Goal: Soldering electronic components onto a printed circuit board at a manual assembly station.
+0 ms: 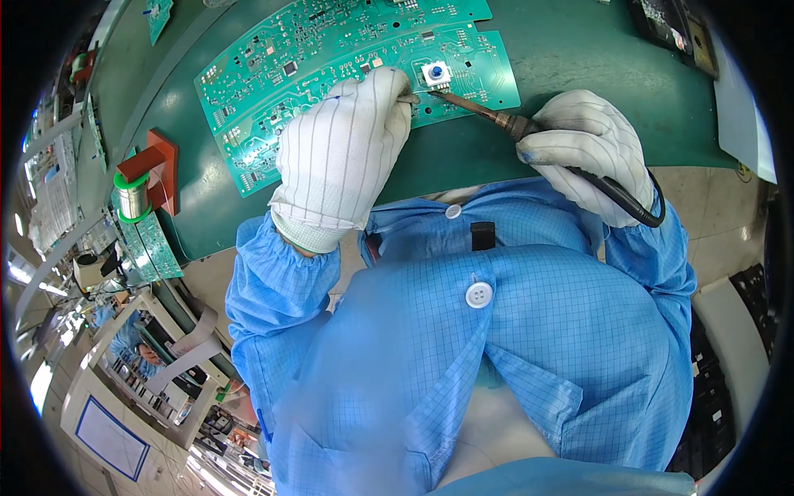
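A green circuit board (488, 74) lies on the green work surface, carrying a white square part with a blue centre (436, 74). My right hand (589, 149), in a white striped glove, is closed around a soldering iron (488, 112). The iron's tip points left and reaches the board just below the white part. From its handle a black cable loops over my wrist. Left of the tip, my gloved left hand (343, 149) is above the board with its fingers pinched together. Whatever is between those fingertips is too small to make out.
A spool of solder wire (132, 198) sits on a red-brown stand (162, 172) at the left. Another green board (151, 248) is beside it at the table edge. A dark device (674, 33) stands at the far right, near a white panel (744, 116).
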The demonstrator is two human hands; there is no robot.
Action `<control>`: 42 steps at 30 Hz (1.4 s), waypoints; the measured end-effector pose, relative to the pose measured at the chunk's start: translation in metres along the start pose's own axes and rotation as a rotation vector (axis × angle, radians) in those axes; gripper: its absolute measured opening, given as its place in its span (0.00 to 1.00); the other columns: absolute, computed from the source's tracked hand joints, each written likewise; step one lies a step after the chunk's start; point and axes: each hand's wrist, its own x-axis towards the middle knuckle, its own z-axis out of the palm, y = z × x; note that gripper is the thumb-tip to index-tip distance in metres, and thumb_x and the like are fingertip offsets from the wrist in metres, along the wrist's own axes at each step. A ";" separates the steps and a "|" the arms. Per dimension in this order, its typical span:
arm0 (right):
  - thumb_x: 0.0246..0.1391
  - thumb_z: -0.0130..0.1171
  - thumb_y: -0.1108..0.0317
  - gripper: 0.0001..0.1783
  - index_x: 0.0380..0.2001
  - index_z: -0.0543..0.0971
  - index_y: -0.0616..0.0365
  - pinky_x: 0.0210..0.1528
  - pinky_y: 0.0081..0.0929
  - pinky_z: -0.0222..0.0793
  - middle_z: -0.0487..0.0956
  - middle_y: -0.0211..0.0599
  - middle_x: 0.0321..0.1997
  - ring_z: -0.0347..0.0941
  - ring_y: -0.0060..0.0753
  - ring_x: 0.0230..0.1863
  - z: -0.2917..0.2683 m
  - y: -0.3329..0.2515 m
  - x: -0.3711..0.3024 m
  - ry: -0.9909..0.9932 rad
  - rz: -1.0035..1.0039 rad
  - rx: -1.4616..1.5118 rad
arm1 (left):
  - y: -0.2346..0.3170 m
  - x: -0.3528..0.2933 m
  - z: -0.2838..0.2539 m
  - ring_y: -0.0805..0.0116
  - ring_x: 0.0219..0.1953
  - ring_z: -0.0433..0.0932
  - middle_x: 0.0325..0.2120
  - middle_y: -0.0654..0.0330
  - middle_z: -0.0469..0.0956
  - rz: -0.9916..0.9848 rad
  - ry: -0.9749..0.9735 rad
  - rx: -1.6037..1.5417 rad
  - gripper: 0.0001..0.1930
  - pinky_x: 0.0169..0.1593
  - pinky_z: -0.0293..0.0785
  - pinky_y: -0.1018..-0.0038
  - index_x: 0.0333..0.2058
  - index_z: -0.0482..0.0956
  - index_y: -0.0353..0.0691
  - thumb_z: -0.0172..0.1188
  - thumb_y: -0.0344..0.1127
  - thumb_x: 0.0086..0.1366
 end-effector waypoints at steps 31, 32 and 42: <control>0.63 0.59 0.74 0.15 0.52 0.80 0.62 0.51 0.24 0.80 0.79 0.44 0.52 0.82 0.31 0.49 -0.050 0.047 -0.065 0.900 0.563 -0.366 | 0.043 -0.001 -0.051 0.71 0.21 0.77 0.25 0.60 0.77 -0.700 -0.142 -1.149 0.09 0.24 0.73 0.76 0.44 0.75 0.36 0.57 0.31 0.67; 0.63 0.59 0.74 0.15 0.52 0.79 0.65 0.50 0.24 0.80 0.80 0.44 0.51 0.82 0.31 0.48 -0.053 0.048 -0.069 0.771 0.505 -0.571 | 0.037 -0.007 -0.063 0.71 0.21 0.77 0.25 0.60 0.77 -0.701 -0.142 -1.147 0.09 0.24 0.73 0.76 0.44 0.75 0.36 0.57 0.31 0.67; 0.59 0.62 0.78 0.13 0.47 0.80 0.68 0.48 0.23 0.79 0.84 0.44 0.42 0.82 0.30 0.42 0.000 0.006 -0.010 0.950 0.493 -0.090 | -0.058 0.000 -0.049 0.70 0.34 0.78 0.34 0.55 0.82 -0.550 0.336 -0.321 0.13 0.41 0.74 0.75 0.42 0.80 0.32 0.56 0.37 0.70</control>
